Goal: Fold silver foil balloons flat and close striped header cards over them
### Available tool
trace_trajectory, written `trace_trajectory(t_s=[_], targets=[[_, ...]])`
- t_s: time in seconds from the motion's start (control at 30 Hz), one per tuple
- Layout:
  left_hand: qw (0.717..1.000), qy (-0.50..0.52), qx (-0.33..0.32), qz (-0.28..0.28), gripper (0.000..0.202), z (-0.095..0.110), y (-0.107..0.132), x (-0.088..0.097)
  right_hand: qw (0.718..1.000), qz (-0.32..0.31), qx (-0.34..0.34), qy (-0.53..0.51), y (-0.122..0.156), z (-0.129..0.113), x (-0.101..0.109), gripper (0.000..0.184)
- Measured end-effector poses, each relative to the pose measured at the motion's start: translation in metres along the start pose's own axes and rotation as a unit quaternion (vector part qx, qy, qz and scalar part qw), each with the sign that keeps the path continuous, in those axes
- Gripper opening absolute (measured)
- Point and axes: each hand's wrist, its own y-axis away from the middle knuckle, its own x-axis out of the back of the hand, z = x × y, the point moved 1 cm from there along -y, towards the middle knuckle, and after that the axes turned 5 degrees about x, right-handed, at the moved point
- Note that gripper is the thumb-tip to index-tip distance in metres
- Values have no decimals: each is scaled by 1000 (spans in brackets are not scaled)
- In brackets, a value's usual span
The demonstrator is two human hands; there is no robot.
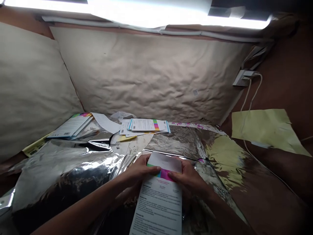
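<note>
A printed leaflet [158, 205] with a pink and green stripe lies in front of me on crinkled silver foil [68, 166]. Its far end is folded back toward me, showing a plain white flap [165, 161]. My left hand [140, 171] grips the left side of the fold, thumb pressed on top of the paper. My right hand [187, 178] grips the right side in the same way, thumb on the coloured stripe. Both hands are closed on the leaflet.
More striped leaflets lie at the back: a stack [149, 125] in the middle and another pile [70, 125] at the left. A yellow sheet [266, 129] rests at the right near a wall socket [242, 78] with a white cable. Beige paper [146, 71] covers the wall.
</note>
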Motion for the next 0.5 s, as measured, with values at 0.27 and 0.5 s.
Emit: trace_trajectory(t_s=[0.27,0.5], targets=[[930,-348,-64,96,11,-2,-4,32,923,-13,85,375,-3,13,4,21],[837,-533,-110,50,30,-8,1,25,858,-37,161,487,-2,28,4,34]])
